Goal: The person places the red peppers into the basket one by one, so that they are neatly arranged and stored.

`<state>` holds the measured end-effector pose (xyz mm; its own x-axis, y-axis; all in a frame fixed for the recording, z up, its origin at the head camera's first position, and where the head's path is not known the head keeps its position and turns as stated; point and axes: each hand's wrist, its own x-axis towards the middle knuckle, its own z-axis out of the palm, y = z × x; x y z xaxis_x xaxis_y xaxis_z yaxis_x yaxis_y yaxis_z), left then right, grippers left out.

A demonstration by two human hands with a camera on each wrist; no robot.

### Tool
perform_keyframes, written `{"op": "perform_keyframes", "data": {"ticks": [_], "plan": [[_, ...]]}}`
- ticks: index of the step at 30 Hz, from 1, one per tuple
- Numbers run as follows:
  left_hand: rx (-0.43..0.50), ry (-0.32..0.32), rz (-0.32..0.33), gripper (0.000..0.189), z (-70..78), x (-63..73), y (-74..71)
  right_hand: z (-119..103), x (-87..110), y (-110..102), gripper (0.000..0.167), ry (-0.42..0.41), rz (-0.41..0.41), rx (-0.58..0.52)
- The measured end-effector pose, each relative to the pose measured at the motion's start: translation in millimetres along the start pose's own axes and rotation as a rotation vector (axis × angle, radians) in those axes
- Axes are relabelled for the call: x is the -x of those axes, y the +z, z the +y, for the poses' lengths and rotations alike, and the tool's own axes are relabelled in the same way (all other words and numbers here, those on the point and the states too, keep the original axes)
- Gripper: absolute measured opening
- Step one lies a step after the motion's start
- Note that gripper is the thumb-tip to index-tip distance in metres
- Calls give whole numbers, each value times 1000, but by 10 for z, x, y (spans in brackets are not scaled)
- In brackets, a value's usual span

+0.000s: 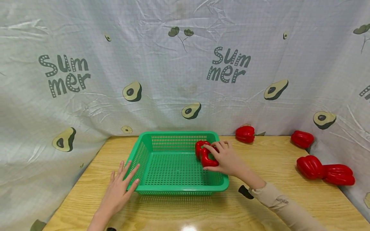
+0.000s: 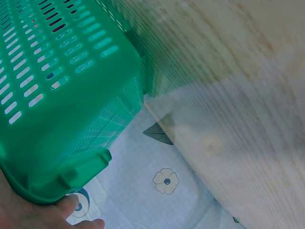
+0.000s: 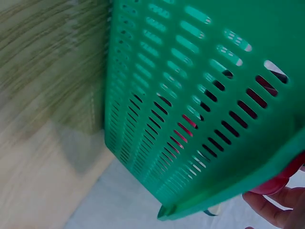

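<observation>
A green plastic basket [image 1: 182, 188] with slotted walls stands on the wooden table. My right hand [image 1: 224, 158] reaches over its right rim and grips a red bell pepper [image 1: 207, 160] inside the basket. Another red bell pepper [image 1: 198, 147] lies just behind it, against the right side. In the right wrist view, fingertips [image 3: 267, 210] touch the held pepper [image 3: 274, 185] beyond the basket rim. My left hand [image 1: 118, 187] rests at the basket's left rim with fingers spread. The left wrist view shows its fingers [image 2: 66, 206] at the basket's corner.
On the right of the table [image 1: 266, 192] lie more red bell peppers: one [image 1: 245, 134] by the back edge, one [image 1: 302, 139] at the far right corner, and two touching ones [image 1: 338, 174] near the right edge. A printed cloth [image 1: 162, 64] hangs behind.
</observation>
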<state>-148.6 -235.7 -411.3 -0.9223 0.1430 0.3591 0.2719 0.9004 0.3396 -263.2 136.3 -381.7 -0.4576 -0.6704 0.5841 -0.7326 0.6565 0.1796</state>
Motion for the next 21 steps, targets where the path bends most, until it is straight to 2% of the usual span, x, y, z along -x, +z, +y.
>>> {"op": "perform_keyframes", "data": {"ticks": [8, 17, 21], "plan": [[1, 10, 7, 51, -9, 6, 12, -14, -20, 100, 75, -14, -26, 6], [2, 11, 6, 50, -9, 7, 6, -16, -72, 111, 74, -10, -149, -20], [-1, 10, 0, 49, -8, 6, 6, 10, -106, 122, 77, -49, -193, 12]]}}
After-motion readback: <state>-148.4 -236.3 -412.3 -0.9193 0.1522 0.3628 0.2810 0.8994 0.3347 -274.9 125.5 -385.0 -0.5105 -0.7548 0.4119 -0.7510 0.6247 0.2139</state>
